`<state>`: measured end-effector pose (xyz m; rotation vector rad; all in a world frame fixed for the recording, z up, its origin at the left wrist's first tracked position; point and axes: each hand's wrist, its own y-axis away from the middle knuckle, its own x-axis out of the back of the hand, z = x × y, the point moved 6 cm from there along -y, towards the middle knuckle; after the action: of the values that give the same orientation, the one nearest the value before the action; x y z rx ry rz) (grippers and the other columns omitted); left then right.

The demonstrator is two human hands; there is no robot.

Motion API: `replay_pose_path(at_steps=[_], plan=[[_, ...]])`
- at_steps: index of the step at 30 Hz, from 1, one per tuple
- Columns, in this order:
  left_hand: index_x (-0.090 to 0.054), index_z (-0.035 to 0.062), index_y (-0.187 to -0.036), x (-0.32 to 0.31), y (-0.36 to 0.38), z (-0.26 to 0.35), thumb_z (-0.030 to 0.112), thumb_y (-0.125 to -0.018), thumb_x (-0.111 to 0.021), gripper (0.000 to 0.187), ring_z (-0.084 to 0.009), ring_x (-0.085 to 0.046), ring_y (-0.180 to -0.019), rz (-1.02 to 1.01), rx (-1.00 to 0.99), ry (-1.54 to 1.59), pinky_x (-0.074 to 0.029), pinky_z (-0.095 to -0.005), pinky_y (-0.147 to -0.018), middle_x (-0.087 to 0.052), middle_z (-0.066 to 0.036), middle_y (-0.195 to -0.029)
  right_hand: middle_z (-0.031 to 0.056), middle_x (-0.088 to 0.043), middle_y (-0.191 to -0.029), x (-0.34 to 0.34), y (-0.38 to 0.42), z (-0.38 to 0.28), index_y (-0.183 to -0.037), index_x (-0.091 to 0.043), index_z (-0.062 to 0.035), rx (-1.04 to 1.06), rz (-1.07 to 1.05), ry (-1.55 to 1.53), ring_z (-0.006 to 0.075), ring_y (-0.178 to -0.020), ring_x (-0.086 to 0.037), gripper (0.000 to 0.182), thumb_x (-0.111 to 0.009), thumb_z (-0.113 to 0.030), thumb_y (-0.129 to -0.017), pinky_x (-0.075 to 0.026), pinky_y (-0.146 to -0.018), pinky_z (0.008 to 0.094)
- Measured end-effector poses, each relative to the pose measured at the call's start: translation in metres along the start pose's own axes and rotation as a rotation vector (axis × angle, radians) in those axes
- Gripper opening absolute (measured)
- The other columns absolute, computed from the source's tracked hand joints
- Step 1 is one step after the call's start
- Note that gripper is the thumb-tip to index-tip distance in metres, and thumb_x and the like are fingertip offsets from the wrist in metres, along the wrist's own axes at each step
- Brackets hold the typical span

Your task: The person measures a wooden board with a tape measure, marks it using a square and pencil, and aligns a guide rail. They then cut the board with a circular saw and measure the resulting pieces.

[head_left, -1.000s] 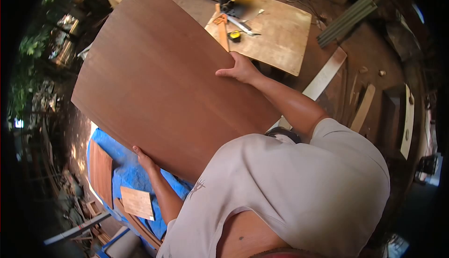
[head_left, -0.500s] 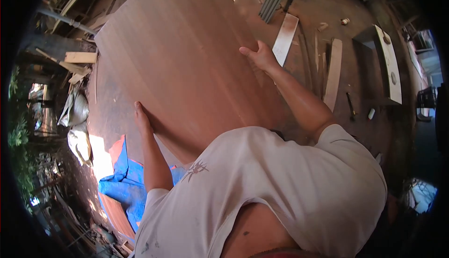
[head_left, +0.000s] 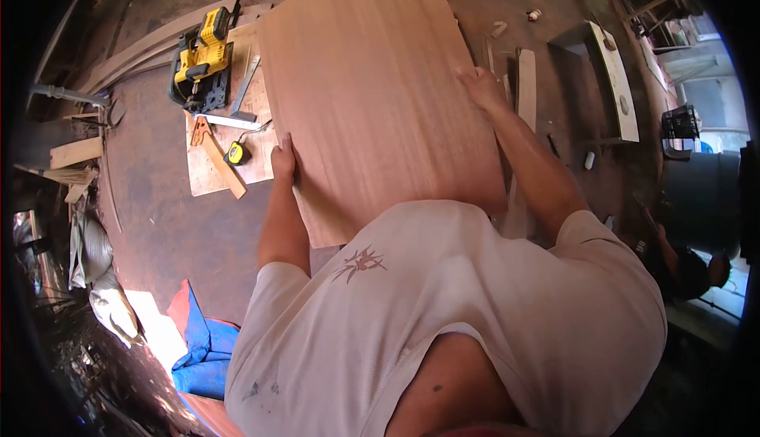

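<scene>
A large sheet of reddish-brown plywood [head_left: 372, 96] is held up in front of my body, its lower edge near my shirt. My left hand [head_left: 283, 160] is closed on its left edge, the thumb pointing up. My right hand [head_left: 481, 90] grips the opposite edge, higher up. To the left of the sheet, a yellow-and-black power saw [head_left: 204, 61], a metal square [head_left: 246, 87], a yellow tape measure [head_left: 236, 153] and an orange-ended wooden tool [head_left: 218, 160] rest on a pale board [head_left: 257, 169] on the floor.
Long planks [head_left: 150, 53] lie at the upper left. A blue-and-red tarp [head_left: 207, 358] is at the lower left. Wood strips [head_left: 526, 89] and a white-edged box [head_left: 613, 81] stand on the right. Another person [head_left: 685, 267] is at the far right.
The sheet, in both hands, has swung to the right and stands more upright. The view has shifted too, and the saw and measuring tools now show at its left.
</scene>
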<state>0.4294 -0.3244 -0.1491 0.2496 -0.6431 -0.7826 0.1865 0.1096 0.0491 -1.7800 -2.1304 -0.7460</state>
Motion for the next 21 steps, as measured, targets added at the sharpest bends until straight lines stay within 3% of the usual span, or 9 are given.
replay_pose_path(at_steps=[7, 9, 11, 14, 17, 21], plan=[[-0.059, -0.0189, -0.102, -0.054, 0.014, -0.054, 0.056, -0.091, -0.049, 0.076, -0.0367, -0.063, -0.098, -0.12, 0.117, -0.012, -0.047, -0.0421, -0.086, -0.063, -0.033, -0.1, 0.0104, -0.068, -0.094, 0.004, -0.069, 0.042, -0.107, -0.063, 0.0066, -0.081, 0.03, 0.053, 0.016, -0.083, -0.063, 0.045, -0.067, -0.033, -0.088, -0.048, -0.073, 0.0308], [-0.058, -0.0191, -0.106, -0.06, 0.028, -0.06, 0.057, -0.091, -0.049, 0.078, -0.038, -0.061, -0.103, -0.151, 0.173, -0.105, -0.046, -0.042, -0.087, -0.062, -0.034, -0.104, 0.0111, -0.069, -0.091, 0.006, -0.098, 0.052, -0.105, -0.064, 0.0071, -0.125, 0.019, 0.2, 0.0172, -0.08, -0.063, 0.044, -0.067, -0.033, -0.087, -0.049, -0.072, 0.0316], [-0.059, -0.0194, -0.102, -0.066, 0.048, -0.057, 0.059, -0.091, -0.049, 0.08, -0.042, -0.061, -0.103, -0.043, 0.176, -0.097, -0.047, -0.0438, -0.086, -0.061, -0.037, -0.103, 0.0118, -0.068, -0.091, 0.005, -0.122, 0.042, -0.104, -0.064, 0.0073, -0.106, -0.012, 0.161, 0.0176, -0.079, -0.064, 0.044, -0.067, -0.033, -0.087, -0.049, -0.072, 0.0318], [-0.062, -0.0185, -0.094, -0.09, 0.071, -0.065, 0.062, -0.09, -0.046, 0.082, -0.0491, -0.06, -0.099, -0.048, 0.206, -0.215, -0.047, -0.0487, -0.083, -0.058, -0.041, -0.097, 0.013, -0.068, -0.091, 0.009, -0.163, 0.043, -0.103, -0.064, 0.0079, -0.069, -0.062, 0.093, 0.0181, -0.079, -0.064, 0.044, -0.067, -0.033, -0.088, -0.049, -0.071, 0.0322], [-0.062, -0.017, -0.093, -0.112, 0.091, -0.05, 0.062, -0.091, -0.045, 0.081, -0.0496, -0.06, -0.1, 0.025, 0.263, -0.305, -0.046, -0.0499, -0.085, -0.059, -0.04, -0.097, 0.0137, -0.068, -0.091, 0.014, -0.215, 0.053, -0.104, -0.064, 0.0085, -0.028, -0.121, 0.111, 0.0185, -0.079, -0.064, 0.045, -0.066, -0.033, -0.088, -0.049, -0.071, 0.0324], [-0.06, -0.0131, -0.103, -0.146, 0.108, -0.039, 0.064, -0.089, -0.046, 0.08, -0.0488, -0.057, -0.105, 0.037, 0.394, -0.297, -0.045, -0.0485, -0.089, -0.06, -0.037, -0.105, 0.0137, -0.068, -0.093, 0.011, -0.266, 0.076, -0.106, -0.063, 0.0077, -0.031, -0.225, 0.136, 0.0184, -0.08, -0.064, 0.044, -0.066, -0.032, -0.088, -0.05, -0.071, 0.0325]])
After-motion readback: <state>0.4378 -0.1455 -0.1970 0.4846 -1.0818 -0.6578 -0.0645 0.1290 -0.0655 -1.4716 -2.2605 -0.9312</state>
